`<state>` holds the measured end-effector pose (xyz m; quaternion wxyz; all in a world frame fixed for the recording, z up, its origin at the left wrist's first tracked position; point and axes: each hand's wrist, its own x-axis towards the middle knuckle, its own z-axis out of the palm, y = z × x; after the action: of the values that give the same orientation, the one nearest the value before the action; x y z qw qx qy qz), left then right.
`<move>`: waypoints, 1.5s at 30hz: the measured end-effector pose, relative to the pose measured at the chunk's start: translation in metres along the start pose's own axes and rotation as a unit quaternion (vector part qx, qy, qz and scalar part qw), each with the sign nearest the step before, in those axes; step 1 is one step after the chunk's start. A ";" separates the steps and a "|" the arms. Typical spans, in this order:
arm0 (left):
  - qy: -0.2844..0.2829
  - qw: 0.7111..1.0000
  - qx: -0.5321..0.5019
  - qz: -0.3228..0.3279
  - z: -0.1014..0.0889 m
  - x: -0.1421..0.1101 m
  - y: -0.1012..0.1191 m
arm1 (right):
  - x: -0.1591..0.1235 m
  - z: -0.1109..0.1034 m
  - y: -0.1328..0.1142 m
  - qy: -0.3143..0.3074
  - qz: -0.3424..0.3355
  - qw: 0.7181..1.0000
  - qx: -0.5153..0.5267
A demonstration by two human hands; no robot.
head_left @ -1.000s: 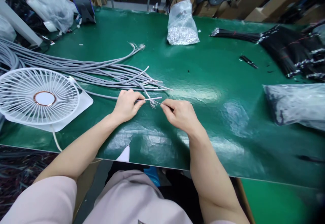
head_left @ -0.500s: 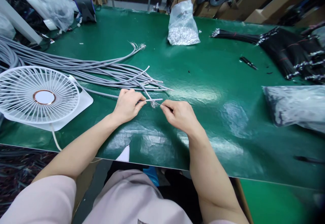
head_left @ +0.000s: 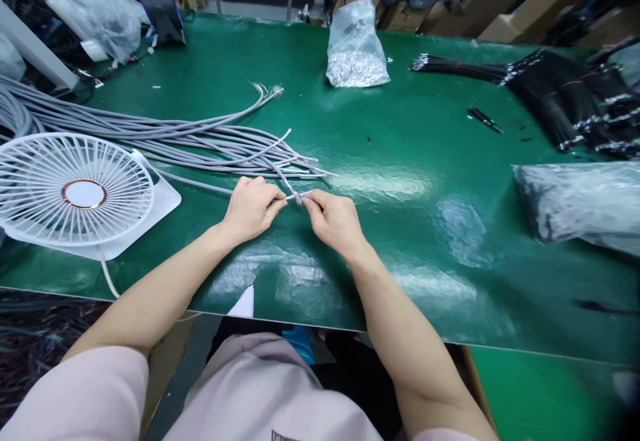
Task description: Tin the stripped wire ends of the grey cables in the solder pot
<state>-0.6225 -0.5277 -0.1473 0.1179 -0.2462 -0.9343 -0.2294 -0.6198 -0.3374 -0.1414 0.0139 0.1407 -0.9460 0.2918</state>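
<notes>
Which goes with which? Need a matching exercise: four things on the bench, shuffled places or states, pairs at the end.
1. Left hand
2. White desk fan
3. Clear plastic bag of small silvery parts
4. Black wire bundles

A. Right side of the green table
B. Pinching a gray cable
C. Far edge, near the middle
D. Left side

Pairs: 1-B, 2-D, 3-C, 4-A

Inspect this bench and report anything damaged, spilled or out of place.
Two things stand out. The rearmost grey cables end in splayed, tangled strands and look frayed; I cannot tell whether that is damage. On the right, small black scraps lie loose near a black hand tool, like stray litter.
</notes>
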 end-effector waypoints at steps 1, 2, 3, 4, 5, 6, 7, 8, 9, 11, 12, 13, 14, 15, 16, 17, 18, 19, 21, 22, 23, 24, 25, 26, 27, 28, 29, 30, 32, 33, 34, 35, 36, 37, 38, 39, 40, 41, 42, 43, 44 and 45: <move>-0.001 1.000 0.001 0.000 0.000 0.000 0.000 | 0.002 0.002 0.001 0.014 0.007 1.000 0.015; -0.002 1.000 0.002 -0.001 0.000 0.000 0.000 | 0.003 0.004 0.003 0.028 0.013 0.999 0.027; -0.005 1.000 0.003 -0.003 0.000 0.000 0.000 | 0.005 0.006 0.004 0.043 0.017 0.998 0.038; -0.008 1.000 0.004 -0.006 -0.001 0.000 0.000 | 0.006 0.007 0.006 0.058 0.021 0.997 0.047; -0.011 1.000 0.004 -0.010 -0.001 0.000 0.001 | 0.008 0.009 0.008 0.073 0.023 0.996 0.054; -0.014 1.000 0.004 -0.014 -0.001 -0.001 0.001 | 0.009 0.010 0.009 0.088 0.026 0.994 0.060; -0.016 1.000 0.003 -0.018 -0.002 -0.001 0.001 | 0.010 0.011 0.009 0.102 0.027 0.992 0.065; -0.017 1.000 0.004 -0.025 -0.001 -0.001 0.001 | 0.011 0.012 0.008 0.114 0.027 0.991 0.071; -0.018 0.999 0.006 -0.034 0.000 -0.002 0.002 | 0.011 0.012 0.007 0.121 0.022 0.989 0.079; -0.035 0.998 0.018 -0.054 0.002 -0.003 0.002 | 0.011 0.010 0.006 0.131 0.002 0.985 0.108; -0.053 0.996 0.026 -0.063 0.004 -0.004 0.001 | 0.011 0.008 0.006 0.141 -0.009 0.981 0.129; -0.073 0.994 0.033 -0.073 0.005 -0.004 0.001 | 0.011 0.004 0.008 0.158 -0.014 0.976 0.152; -0.091 0.992 0.034 -0.086 0.007 -0.004 0.001 | 0.011 -0.001 0.010 0.183 -0.011 0.968 0.173; -0.103 0.989 0.025 -0.103 0.007 -0.004 0.001 | 0.011 -0.005 0.013 0.212 -0.001 0.958 0.194; -0.105 0.986 0.008 -0.126 0.008 -0.004 0.001 | 0.010 -0.010 0.016 0.234 0.012 0.949 0.212; -0.099 0.983 -0.018 -0.152 0.007 -0.003 0.001 | 0.010 -0.014 0.019 0.240 0.020 0.944 0.226; -0.087 0.980 -0.048 -0.175 0.007 -0.002 0.000 | 0.008 -0.017 0.020 0.224 0.018 0.946 0.235; -0.073 0.975 -0.080 -0.192 0.006 -0.001 -0.001 | 0.007 -0.018 0.020 0.190 0.007 0.953 0.237; -0.045 0.967 -0.138 -0.210 0.004 0.001 -0.002 | 0.003 -0.016 0.015 0.096 -0.026 0.969 0.226; -0.032 0.963 -0.162 -0.214 0.004 0.002 -0.003 | 0.002 -0.012 0.012 0.055 -0.038 0.974 0.216; -0.021 0.959 -0.182 -0.216 0.004 0.002 -0.004 | 0.001 -0.009 0.008 0.025 -0.043 0.977 0.206; -0.012 0.955 -0.199 -0.219 0.004 0.002 -0.005 | 0.000 -0.004 0.005 0.006 -0.042 0.979 0.200; -0.006 0.952 -0.210 -0.221 0.005 0.003 -0.005 | 0.000 -0.001 0.004 -0.006 -0.036 0.980 0.194; -0.001 0.951 -0.217 -0.222 0.005 0.003 -0.006 | 0.000 0.002 0.002 -0.015 -0.030 0.981 0.190; 0.003 0.949 -0.222 -0.222 0.006 0.003 -0.006 | 0.001 0.005 0.002 -0.021 -0.025 0.982 0.188; 0.007 0.949 -0.224 -0.222 0.006 0.002 -0.006 | 0.001 0.006 0.003 -0.026 -0.020 0.982 0.187; 0.010 0.949 -0.226 -0.221 0.007 0.002 -0.006 | 0.002 0.007 0.003 -0.031 -0.017 0.982 0.187; 0.013 0.949 -0.226 -0.219 0.007 0.002 -0.006 | 0.002 0.007 0.004 -0.035 -0.014 0.981 0.188; 0.018 0.951 -0.221 -0.215 0.008 0.002 -0.005 | 0.002 0.007 0.004 -0.042 -0.008 0.981 0.188; 0.019 0.953 -0.216 -0.213 0.008 0.001 -0.005 | 0.002 0.006 0.003 -0.044 -0.005 0.981 0.188; 0.020 0.954 -0.210 -0.211 0.008 0.001 -0.005 | 0.002 0.006 0.003 -0.046 -0.001 0.981 0.187; 0.020 0.956 -0.205 -0.210 0.008 0.001 -0.004 | 0.002 0.006 0.002 -0.046 0.003 0.982 0.186; 0.020 0.957 -0.199 -0.209 0.008 0.001 -0.004 | 0.003 0.006 0.002 -0.046 0.006 0.982 0.185; 0.020 0.959 -0.193 -0.208 0.007 0.001 -0.003 | 0.003 0.006 0.001 -0.046 0.009 0.982 0.184; 0.020 0.960 -0.186 -0.207 0.007 0.001 -0.002 | 0.003 0.006 0.001 -0.046 0.011 0.982 0.183; 0.019 0.962 -0.179 -0.207 0.007 0.001 -0.002 | 0.003 0.006 0.001 -0.046 0.014 0.982 0.183; 0.019 0.963 -0.171 -0.206 0.007 0.001 -0.001 | 0.003 0.006 0.000 -0.048 0.018 0.982 0.184; 0.019 0.965 -0.161 -0.205 0.007 0.001 0.000 | 0.003 0.005 0.000 -0.050 0.022 0.981 0.186; 0.020 0.967 -0.152 -0.203 0.006 0.001 0.000 | 0.003 0.005 0.000 -0.053 0.026 0.980 0.190; 0.022 0.969 -0.141 -0.200 0.006 0.001 0.001 | 0.003 0.004 -0.001 -0.055 0.030 0.978 0.197; 0.024 0.972 -0.129 -0.196 0.006 0.001 0.001 | 0.002 0.004 -0.001 -0.057 0.035 0.976 0.207; 0.026 0.974 -0.117 -0.191 0.006 0.001 0.001 | 0.002 0.004 -0.001 -0.059 0.040 0.973 0.219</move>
<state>-0.6230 -0.5233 -0.1518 0.0665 -0.0691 -0.9272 -0.3621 -0.6213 -0.3413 -0.1436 -0.0845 0.1198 -0.8629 0.4837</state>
